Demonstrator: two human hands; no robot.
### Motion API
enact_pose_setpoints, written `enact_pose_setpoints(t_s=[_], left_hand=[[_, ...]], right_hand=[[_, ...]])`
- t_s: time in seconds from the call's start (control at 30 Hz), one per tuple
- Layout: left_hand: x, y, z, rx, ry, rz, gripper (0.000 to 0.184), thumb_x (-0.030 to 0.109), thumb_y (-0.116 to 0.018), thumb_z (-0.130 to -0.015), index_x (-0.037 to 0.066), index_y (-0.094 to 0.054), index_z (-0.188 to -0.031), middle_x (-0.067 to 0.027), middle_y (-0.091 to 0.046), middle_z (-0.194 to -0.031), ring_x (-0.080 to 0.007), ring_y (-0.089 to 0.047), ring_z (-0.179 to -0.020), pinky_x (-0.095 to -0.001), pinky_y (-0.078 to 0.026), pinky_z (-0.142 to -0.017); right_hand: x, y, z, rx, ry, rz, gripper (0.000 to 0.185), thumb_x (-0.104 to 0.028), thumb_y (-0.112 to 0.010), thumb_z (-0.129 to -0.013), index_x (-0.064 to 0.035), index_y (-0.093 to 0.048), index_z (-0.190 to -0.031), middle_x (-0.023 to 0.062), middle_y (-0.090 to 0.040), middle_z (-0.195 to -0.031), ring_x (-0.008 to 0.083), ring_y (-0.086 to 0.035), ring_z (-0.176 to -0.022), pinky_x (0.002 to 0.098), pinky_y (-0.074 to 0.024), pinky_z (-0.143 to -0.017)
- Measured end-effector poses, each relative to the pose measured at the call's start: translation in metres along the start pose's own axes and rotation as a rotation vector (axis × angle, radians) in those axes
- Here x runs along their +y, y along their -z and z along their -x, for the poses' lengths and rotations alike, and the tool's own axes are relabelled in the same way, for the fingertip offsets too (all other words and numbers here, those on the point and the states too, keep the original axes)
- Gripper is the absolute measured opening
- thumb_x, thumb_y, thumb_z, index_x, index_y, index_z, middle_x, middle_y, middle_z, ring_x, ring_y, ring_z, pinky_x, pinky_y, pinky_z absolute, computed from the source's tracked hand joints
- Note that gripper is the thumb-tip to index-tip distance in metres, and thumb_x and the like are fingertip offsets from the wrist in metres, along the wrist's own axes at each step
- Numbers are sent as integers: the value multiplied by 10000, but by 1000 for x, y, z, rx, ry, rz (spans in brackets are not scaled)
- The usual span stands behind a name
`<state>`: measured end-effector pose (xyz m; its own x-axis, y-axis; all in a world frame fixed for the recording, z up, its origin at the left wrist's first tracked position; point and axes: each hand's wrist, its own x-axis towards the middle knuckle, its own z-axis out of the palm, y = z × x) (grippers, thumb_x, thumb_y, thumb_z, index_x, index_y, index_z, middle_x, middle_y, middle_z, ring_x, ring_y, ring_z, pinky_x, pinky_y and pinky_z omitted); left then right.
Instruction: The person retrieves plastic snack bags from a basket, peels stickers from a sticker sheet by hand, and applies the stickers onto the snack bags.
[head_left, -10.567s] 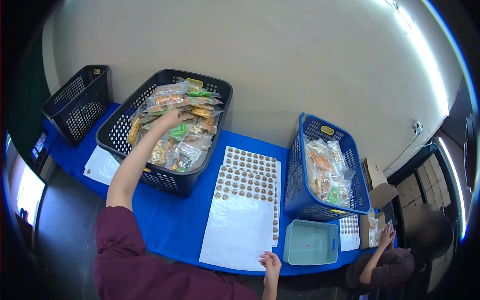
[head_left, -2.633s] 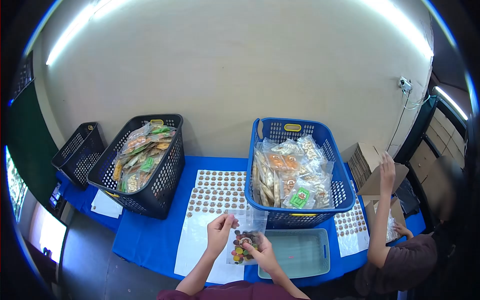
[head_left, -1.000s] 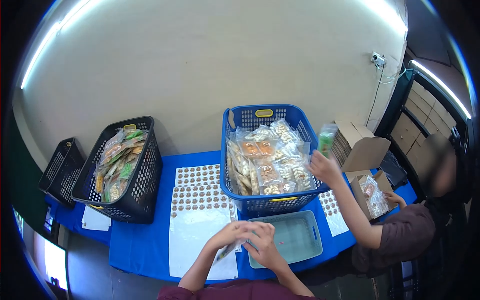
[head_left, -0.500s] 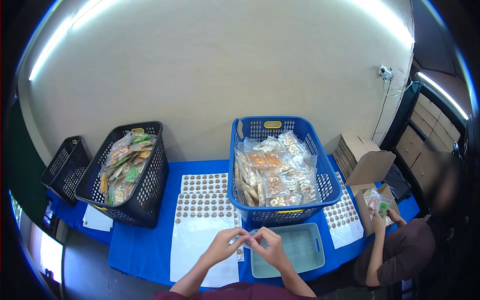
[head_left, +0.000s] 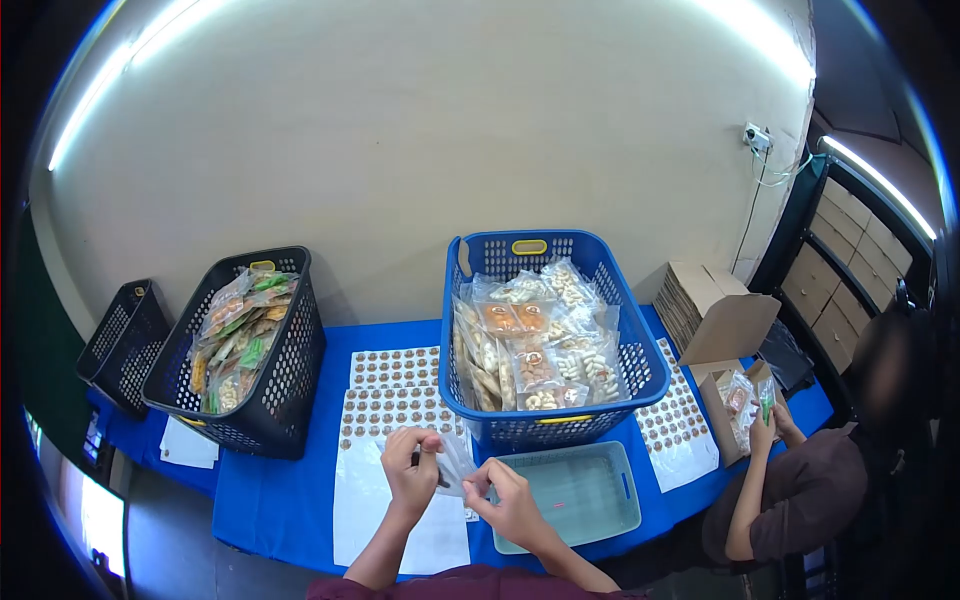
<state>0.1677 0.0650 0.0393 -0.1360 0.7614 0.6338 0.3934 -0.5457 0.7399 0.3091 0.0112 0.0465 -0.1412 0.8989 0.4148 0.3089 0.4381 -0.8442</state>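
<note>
A small clear plastic bag [head_left: 456, 460] is stretched between my two hands, above the sticker sheets. My left hand [head_left: 412, 470] is closed on its left side, fingers curled with the thumb over them. On the lower right side, my right hand [head_left: 508, 497] pinches the bag between thumb and fingers. Something small and dark shows low in the bag beside my left hand; its kind is too blurred to tell. Under my left hand lies a white sheet with rows of round stickers [head_left: 393, 418]. A pale green tray [head_left: 590, 520] sits just right of my right hand.
A blue basket [head_left: 655, 385] of packed snack bags stands behind my hands. Left of it is a black basket [head_left: 300, 370] with more bags. At right, a co-worker's hands [head_left: 770, 432] hold a bag over an open cardboard box [head_left: 715, 400]. Another sticker sheet [head_left: 680, 435] lies nearby.
My hands have moved apart and left, and more of the plastic bag now shows between them. The co-worker's hands and bag have shifted at the box. The view has turned slightly.
</note>
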Motion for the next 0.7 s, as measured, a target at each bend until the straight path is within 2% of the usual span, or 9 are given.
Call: enact_pose_setpoints(t_s=[0.1,0.23,0.27,0.4,0.5,0.53,0.6,0.63,0.7], left_hand=[[3,3,-1,-13,-110,-38,194,156,-541,-847,43,-527,-690,-30,-530,-619,-167,-477,-585,-279,-362,-594],[-12,10,-15,195,323,423,257,218,-394,-937,47,-482,-766,27,-420,-668,-56,-373,-603,-206,-324,-564],[-20,14,-18,178,362,556,256,224,-367,-944,60,-457,-769,17,-410,-663,-58,-360,-606,-210,-320,-563],[0,-1,-6,-9,232,864,279,246,-327,-948,72,-396,-742,-1,-358,-631,-98,-343,-599,-242,-323,-615],[-2,-24,10,-182,364,1318,281,292,-379,-927,89,-390,-733,-9,-359,-630,-115,-362,-615,-293,-357,-684],[-4,-29,13,-248,417,1522,282,314,-393,-920,91,-397,-747,-13,-372,-648,-123,-381,-632,-312,-380,-724],[2,-28,19,-251,482,1306,280,347,-407,-909,70,-447,-899,-44,-451,-776,-164,-456,-746,-355,-383,-819],[7,-25,22,-250,515,1198,318,364,-413,-903,60,-472,-974,-60,-491,-839,-184,-493,-803,-377,-385,-867],[21,-12,17,-420,514,1273,457,382,-427,-892,45,-344,-1190,-111,-441,-1085,-204,-447,-1017,-395,-319,-956]], right_hand=[[-2,6,3,-33,3,-35,108,-59,-593,-761,22,-523,-756,79,-516,-692,156,-522,-617,264,-413,-581],[22,21,24,-135,-118,-106,110,-83,-585,-789,21,-549,-800,60,-536,-724,134,-530,-665,252,-418,-616],[32,20,31,-158,-162,-146,112,-85,-579,-804,25,-559,-805,46,-540,-729,117,-524,-673,241,-418,-623],[64,5,54,-90,-540,-693,197,-163,-530,-865,6,-553,-961,30,-566,-828,119,-542,-783,239,-430,-718],[68,-4,65,-146,-732,-1048,291,-189,-512,-879,0,-506,-1100,57,-582,-974,134,-557,-894,257,-445,-771],[66,-3,66,-129,-721,-1124,282,-182,-524,-872,2,-513,-1086,62,-587,-973,133,-558,-886,258,-443,-767],[59,2,66,-90,-703,-1278,266,-169,-547,-857,6,-529,-1057,70,-596,-971,130,-562,-871,258,-440,-757],[61,7,67,-47,-655,-1164,254,-157,-557,-850,6,-536,-1044,72,-601,-958,130,-565,-864,257,-440,-745],[67,25,67,28,-554,-931,232,-135,-575,-834,6,-549,-1017,76,-610,-932,130,-571,-851,255,-439,-721]])
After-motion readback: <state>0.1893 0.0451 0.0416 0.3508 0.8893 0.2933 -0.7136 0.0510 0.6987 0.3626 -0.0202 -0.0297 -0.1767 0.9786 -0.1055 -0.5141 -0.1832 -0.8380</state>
